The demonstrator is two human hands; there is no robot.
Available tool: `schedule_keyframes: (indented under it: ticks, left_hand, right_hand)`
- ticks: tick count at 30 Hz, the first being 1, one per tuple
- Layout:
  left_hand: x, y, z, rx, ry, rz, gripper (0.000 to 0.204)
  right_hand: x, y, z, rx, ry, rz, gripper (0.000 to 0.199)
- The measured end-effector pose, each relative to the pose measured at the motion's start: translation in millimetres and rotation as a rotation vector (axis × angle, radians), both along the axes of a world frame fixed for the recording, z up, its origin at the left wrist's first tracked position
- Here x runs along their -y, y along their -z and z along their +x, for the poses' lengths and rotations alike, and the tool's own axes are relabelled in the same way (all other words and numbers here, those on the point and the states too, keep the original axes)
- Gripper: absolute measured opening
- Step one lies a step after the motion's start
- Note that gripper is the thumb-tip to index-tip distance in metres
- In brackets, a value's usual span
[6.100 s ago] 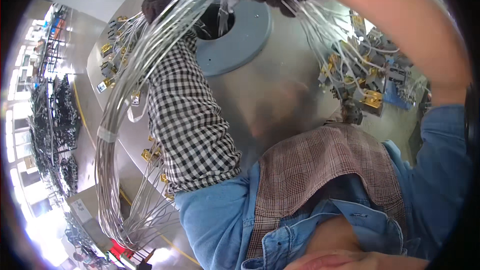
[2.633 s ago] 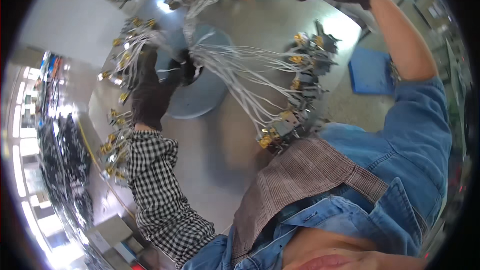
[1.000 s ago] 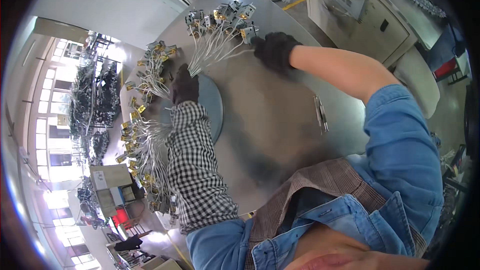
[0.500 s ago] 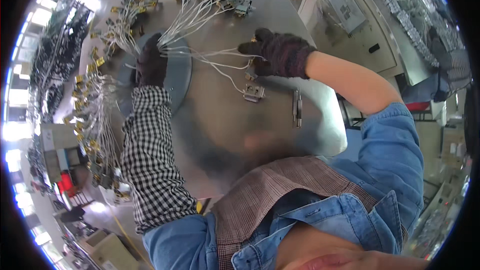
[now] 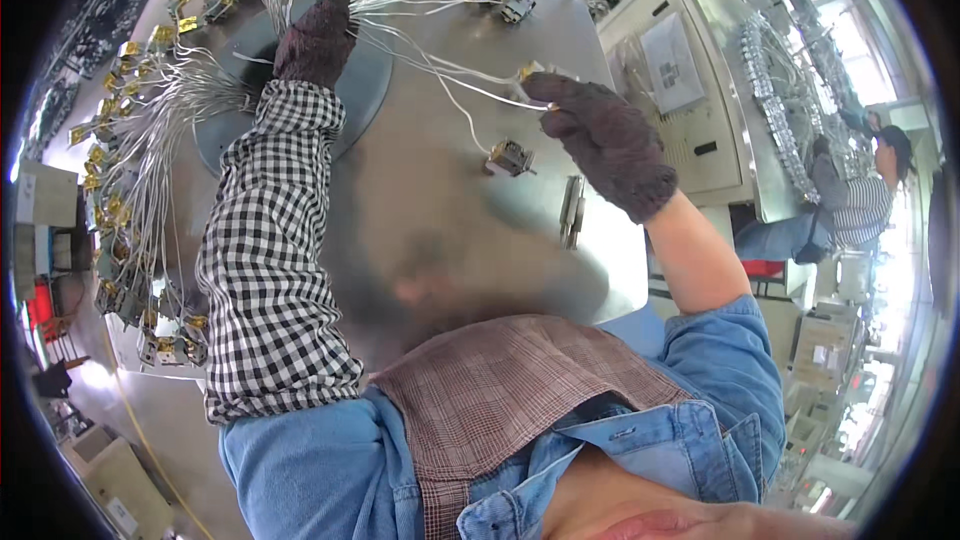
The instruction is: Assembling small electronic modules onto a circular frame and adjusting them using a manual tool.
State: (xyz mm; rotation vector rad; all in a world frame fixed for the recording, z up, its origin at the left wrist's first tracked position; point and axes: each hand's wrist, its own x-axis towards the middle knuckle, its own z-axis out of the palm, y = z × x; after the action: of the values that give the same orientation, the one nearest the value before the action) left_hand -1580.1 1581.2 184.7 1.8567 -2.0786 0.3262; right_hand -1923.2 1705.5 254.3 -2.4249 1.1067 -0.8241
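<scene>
My left hand [image 5: 318, 40], in a dark knitted glove, is closed round a bundle of white wires [image 5: 410, 2] above a round grey disc [image 5: 372, 90] on the metal table. A few wires run from it towards my right hand [image 5: 612, 148], gloved the same way. Its thumb and forefinger pinch the end of a white wire [image 5: 490, 93]. Just beyond those fingertips lies a small brass-coloured end piece [image 5: 527, 71], partly hidden. A small metal block-shaped connector [image 5: 512, 157] on one wire rests on the table, nearer to me.
A slim metal tool [image 5: 572, 210] lies near the table's right side. More wire bundles with metal ends fan out at the far edge and on the left [image 5: 160, 130]. A pale cabinet [image 5: 690, 80] stands to the right; a person in stripes [image 5: 860, 208] is farther right.
The view has shifted. My right hand has turned and drawn nearer to me, its fingers now at the wire's end. The block-shaped connector has turned; my left hand keeps its hold on the bundle.
</scene>
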Motion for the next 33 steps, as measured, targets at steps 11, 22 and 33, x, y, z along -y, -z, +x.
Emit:
schedule_keyframes:
  ticks: [11, 22, 33]
  left_hand:
    - [40.2, 45.6, 19.4, -0.084, 0.325, -0.379, 0.035]
    - [-0.8, 7.5, 8.4, -0.209, 0.216, -0.206, 0.043]
    - [-7.8, 15.6, 36.1, -0.315, 0.235, -0.087, 0.035]
  right_hand:
    - [48.5, 33.2, -28.6, -0.656, -0.275, -0.025, 0.053]
    - [81.6, 77.2, -24.8, -0.081, -0.019, 0.571, 0.053]
    - [94.5, 42.3, 27.2, -0.758, -0.473, 0.298, 0.042]
